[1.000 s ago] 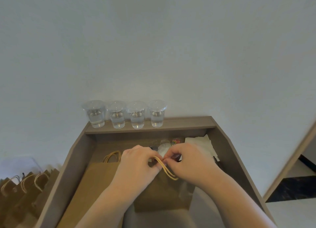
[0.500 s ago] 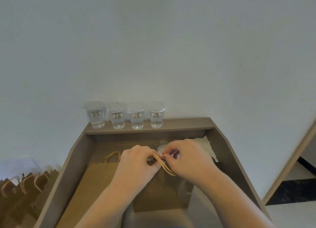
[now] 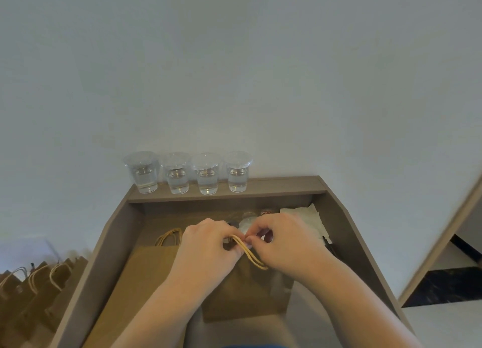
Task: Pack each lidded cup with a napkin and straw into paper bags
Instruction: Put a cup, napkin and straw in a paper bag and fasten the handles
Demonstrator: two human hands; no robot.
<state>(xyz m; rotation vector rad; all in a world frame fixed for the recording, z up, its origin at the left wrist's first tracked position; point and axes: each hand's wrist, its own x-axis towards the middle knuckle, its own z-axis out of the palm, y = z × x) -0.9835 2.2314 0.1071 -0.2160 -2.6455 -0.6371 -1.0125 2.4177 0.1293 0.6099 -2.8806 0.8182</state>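
Left hand [image 3: 206, 246]: fingers curled round the paper cord handles [image 3: 251, 256] of the upright bag [image 3: 245, 293], knuckles up.
Right hand [image 3: 289, 240]: thumb and forefinger pinching the same two handles together, touching the left hand's fingers.
Handles: twisted tan cord in two thin loops, lying side by side and slanting toward me.
Bag: brown kraft paper, matte and flat-fronted, standing in the well of the grey desk [image 3: 114, 243] between my wrists.
Lid [image 3: 245, 223]: clear domed plastic, just behind my fingers. I take it for the cup at the bag's mouth. I cannot tell whether a napkin and straw are inside.
Flat bag [image 3: 146, 272]: same paper, lying unopened beside the upright one on my left.
Napkins [image 3: 306, 216]: a white, soft, square stack in the far right corner. A small striped thing [image 3: 266, 213] beside it is too small to name.
Four cups [image 3: 207, 174]: clear, ribbed and lidded, part full of water, in a row on the ledge [image 3: 281, 185] against the wall.
Row of bags [image 3: 39, 285]: standing off to my left, outside the desk.
Risks, as I judge them: an uneven pull on the handles could tilt the bag and tip the cup. A loosened lid would let water soak the paper. A sharp tug could tear a cord from its glued end.
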